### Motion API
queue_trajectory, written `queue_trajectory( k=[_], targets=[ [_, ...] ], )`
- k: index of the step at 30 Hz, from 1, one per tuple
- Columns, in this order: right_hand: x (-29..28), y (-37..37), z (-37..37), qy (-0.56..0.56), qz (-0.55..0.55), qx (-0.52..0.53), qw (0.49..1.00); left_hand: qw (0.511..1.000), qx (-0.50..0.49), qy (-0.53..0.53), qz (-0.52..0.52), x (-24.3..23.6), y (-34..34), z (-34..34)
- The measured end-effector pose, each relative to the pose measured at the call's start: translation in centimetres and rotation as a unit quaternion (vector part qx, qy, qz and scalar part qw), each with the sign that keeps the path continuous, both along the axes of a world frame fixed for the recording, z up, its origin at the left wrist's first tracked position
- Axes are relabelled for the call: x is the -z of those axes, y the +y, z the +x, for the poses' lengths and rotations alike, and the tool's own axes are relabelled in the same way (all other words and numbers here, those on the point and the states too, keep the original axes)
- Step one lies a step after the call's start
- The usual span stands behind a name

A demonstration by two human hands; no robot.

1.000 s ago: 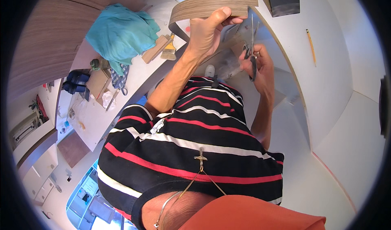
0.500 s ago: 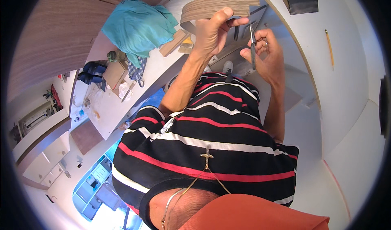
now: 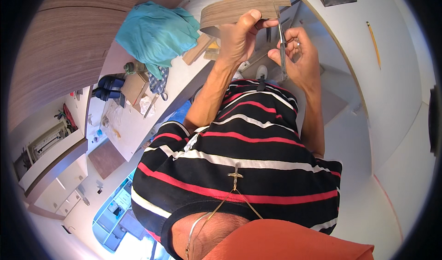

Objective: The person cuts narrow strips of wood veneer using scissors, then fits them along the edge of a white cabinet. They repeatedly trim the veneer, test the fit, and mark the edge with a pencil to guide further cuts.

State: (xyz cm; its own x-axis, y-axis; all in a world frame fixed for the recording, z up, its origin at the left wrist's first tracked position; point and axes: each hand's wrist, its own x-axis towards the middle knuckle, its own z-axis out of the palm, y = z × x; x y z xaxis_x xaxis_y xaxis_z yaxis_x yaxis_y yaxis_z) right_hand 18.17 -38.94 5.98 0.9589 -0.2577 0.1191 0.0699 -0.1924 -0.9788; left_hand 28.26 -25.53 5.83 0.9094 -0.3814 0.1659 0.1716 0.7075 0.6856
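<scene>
My left hand [image 3: 239, 41] pinches a brown wood-grain edging strip [image 3: 235, 8] between thumb and fingers. The strip's far side curls back in a loop, and its free end points right. A step-shaped notch shows at the lower corner of that end. In my right hand [image 3: 302, 60] is a pair of dark-handled scissors [image 3: 282, 50], pointing upward. Their blades overlap the strip near its right end, just beyond my left fingertips. Most of the finger loops are hidden by my right fingers.
On the left, a white worktop [image 3: 177, 83] bears a teal cloth [image 3: 154, 34], wood blocks [image 3: 197, 49] and a dark green roll-like item [image 3: 134, 67]. A pencil [image 3: 374, 43] lies on the pale curved panel [image 3: 396, 83] at right. Wood-grain panels [image 3: 64, 43] stand far left.
The scissors have moved up and slightly left, so their blades now reach onto the strip. Both hands keep their holds. The view has shifted a little.
</scene>
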Motion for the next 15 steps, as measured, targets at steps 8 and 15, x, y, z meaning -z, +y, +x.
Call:
queue_trajectory(
  k=[8, 15],
  targets=[
    [0.15, 0.07, -0.31, -0.003, -0.004, -0.004, 1.0, 1.0, 0.012, 0.001, 0.001, 0.05, 0.23, -0.21],
    [0.05, 0.42, -0.65, -0.002, -0.001, -0.007, 1.0, 1.0, 0.007, -0.005, 0.009, 0.01, 0.36, -0.59]
  ],
)
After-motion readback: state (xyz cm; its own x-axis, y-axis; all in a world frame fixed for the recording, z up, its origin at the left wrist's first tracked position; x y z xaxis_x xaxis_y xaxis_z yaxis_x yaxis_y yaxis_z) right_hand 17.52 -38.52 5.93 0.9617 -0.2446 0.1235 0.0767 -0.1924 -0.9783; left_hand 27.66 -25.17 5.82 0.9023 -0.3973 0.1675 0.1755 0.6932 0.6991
